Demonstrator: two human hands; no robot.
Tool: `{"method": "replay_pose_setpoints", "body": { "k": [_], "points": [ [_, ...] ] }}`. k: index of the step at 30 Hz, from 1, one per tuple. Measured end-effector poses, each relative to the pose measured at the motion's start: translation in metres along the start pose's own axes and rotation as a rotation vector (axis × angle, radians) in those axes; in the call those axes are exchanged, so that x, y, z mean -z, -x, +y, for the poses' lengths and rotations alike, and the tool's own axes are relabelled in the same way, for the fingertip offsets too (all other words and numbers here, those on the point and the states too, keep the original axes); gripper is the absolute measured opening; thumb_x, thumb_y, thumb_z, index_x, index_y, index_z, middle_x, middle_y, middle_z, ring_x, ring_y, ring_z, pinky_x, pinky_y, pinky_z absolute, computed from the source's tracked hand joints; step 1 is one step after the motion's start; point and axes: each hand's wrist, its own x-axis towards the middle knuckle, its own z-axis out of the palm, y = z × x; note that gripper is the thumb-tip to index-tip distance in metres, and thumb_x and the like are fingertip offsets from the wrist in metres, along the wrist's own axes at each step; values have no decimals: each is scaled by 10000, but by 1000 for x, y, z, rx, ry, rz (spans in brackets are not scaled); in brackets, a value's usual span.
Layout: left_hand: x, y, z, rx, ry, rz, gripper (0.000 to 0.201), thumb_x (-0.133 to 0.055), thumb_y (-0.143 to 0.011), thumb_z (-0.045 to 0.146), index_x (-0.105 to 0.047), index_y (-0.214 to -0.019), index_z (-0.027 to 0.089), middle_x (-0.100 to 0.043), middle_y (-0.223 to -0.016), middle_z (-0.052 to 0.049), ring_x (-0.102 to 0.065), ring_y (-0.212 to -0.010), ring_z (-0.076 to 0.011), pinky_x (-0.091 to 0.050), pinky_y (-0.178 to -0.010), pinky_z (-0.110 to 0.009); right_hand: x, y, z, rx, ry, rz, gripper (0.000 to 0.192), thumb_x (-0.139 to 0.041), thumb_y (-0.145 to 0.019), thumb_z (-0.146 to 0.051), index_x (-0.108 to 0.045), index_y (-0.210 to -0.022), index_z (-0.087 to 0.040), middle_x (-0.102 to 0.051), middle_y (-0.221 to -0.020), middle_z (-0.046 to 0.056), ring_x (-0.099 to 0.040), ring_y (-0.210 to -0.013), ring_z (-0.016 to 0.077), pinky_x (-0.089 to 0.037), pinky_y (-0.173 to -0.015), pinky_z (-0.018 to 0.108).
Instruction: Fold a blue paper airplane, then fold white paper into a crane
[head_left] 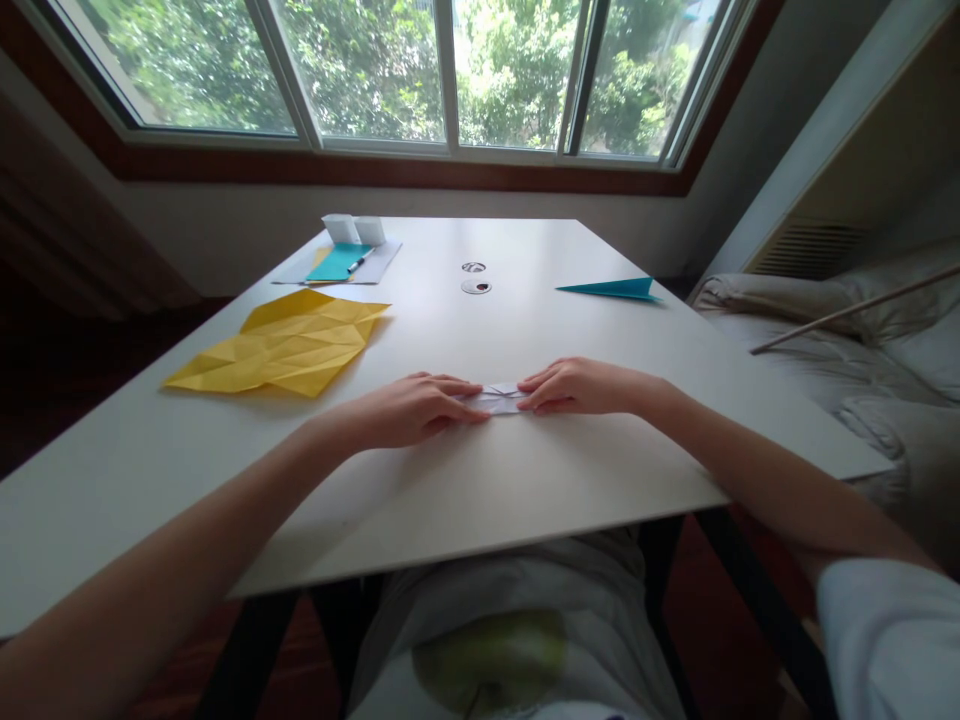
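Observation:
A small piece of folded white paper (501, 400) lies on the table close to its front edge, with crossing creases near its middle. My left hand (416, 410) grips its left end, thumb on the near side and fingers on the far side. At the right end my right hand (571, 386) has its fingers and thumb closed on the same paper. Both ends are hidden under my fingers, and only the middle shows between them.
A creased yellow paper sheet (300, 345) lies to the left on the white table (465, 490). Behind it are turquoise paper (332, 262), a pen (361, 260) and white folded paper shapes (341, 228). A blue paper plane (611, 289) rests at right; round table inserts (475, 286) sit mid-table.

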Motion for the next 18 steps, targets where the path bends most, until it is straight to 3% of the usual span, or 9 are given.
{"method": "replay_pose_setpoints", "body": {
  "k": [6, 10, 13, 18],
  "points": [
    [10, 9, -1, 23, 124, 1, 274, -513, -846, 262, -632, -1084, 330, -582, -1215, -13, -560, -1084, -186, -420, -922, -289, -1, 1, -2, -9, 17, 14, 275, -487, -870, -258, -644, -1094, -229, -613, -1171, 63, -579, -1051, 161, -431, -856, 236],
    [12, 8, 3, 28, 191, 117, 199, -553, -815, 286, -679, -966, 259, -640, -1090, -45, -567, -1042, -184, -446, -887, -288, -3, 0, -3, -14, 23, 39, 261, -492, -866, -256, -657, -1065, -219, -640, -1122, 62, -590, -1024, 156, -437, -828, 232],
    [9, -1, 10, 15, 184, 233, 161, -522, -830, 250, -673, -857, 200, -655, -992, -68, -589, -939, -172, -468, -828, -288, -4, -1, -4, -13, 40, 55, 247, -504, -859, -269, -663, -1041, -215, -648, -1102, 63, -601, -997, 159, -439, -805, 235],
    [-3, -16, 24, -4, 70, 257, 151, -516, -834, 258, -630, -892, 177, -645, -986, -73, -578, -920, -180, -462, -816, -300, -7, -3, -5, 13, 108, 94, 230, -512, -856, -298, -662, -1010, -218, -662, -1062, 60, -627, -897, 150, -436, -767, 243]
  ]
}}
